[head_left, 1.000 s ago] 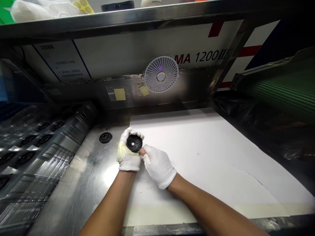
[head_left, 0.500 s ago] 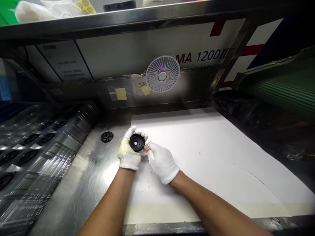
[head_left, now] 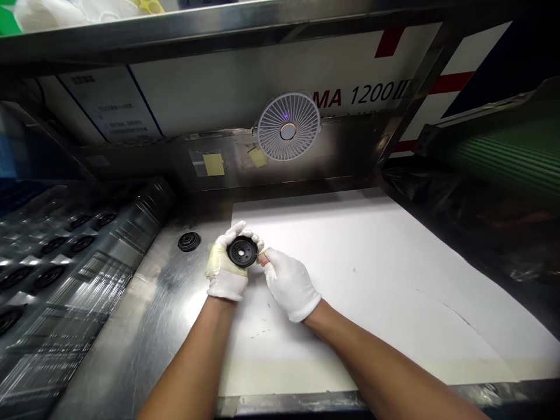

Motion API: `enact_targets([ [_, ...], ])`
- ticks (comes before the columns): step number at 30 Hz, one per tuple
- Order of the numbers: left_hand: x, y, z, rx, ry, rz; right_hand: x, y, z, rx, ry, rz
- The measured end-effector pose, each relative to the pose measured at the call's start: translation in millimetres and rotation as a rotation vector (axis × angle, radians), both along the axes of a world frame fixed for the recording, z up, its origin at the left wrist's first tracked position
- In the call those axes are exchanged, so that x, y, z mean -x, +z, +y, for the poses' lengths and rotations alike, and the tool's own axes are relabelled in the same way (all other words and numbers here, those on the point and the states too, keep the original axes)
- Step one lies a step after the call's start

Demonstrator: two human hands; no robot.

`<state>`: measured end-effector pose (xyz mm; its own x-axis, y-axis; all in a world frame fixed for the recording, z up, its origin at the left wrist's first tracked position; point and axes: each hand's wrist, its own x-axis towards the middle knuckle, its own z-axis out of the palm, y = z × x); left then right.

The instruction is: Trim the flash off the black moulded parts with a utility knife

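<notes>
My left hand (head_left: 226, 269), in a white glove with a yellowish patch, is closed around a black ribbed round part (head_left: 242, 251). The part's flat face is turned up and shows a pale centre hole with smaller holes about it. At its right edge is my right hand (head_left: 291, 284), gloved in white with a bare fingertip showing. The right fingers are pinched together; whatever they hold is too small to make out. Left of my hands, a second black ribbed round part (head_left: 189, 241) lies on the metal table (head_left: 168, 291).
Stacked clear plastic trays (head_left: 87, 280) with several black round parts stand at the left. A white sheet (head_left: 371, 280) covers much of the table. A small fan (head_left: 287, 126) is at the back, under a metal shelf (head_left: 196, 26). Green ribbed material (head_left: 503, 146) is at the right.
The view has shifted slightly. My right hand has drawn a little away from the part's edge, to the right. My left hand still holds the black round part.
</notes>
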<state>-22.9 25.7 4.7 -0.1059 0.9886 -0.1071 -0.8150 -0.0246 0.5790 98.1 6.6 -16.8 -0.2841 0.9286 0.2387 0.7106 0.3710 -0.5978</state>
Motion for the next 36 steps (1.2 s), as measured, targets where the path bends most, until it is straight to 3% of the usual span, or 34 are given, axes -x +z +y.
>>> enact_targets([
  [9, -8.9, 0.5, 4.8, 0.007, 0.169, -0.002, 11.2, -1.1, -10.5, 0.002, 0.026, -0.027],
  [16, 0.9, -2.5, -1.1, 0.050, -0.046, 0.060, 3.8, -0.2, -4.2, -0.013, 0.017, -0.020],
  [28, -6.3, -2.9, 2.5, -0.008, 0.158, 0.015, 11.9, -0.2, -13.4, -0.018, 0.024, -0.040],
  [33, -3.5, -3.7, -0.9, 0.034, -0.005, 0.067, 5.7, -0.4, -7.1, -0.020, 0.013, -0.025],
  [36, -4.1, 0.0, 0.3, 0.012, 0.027, 0.054, 4.2, -0.8, -4.6, -0.006, -0.005, -0.020],
])
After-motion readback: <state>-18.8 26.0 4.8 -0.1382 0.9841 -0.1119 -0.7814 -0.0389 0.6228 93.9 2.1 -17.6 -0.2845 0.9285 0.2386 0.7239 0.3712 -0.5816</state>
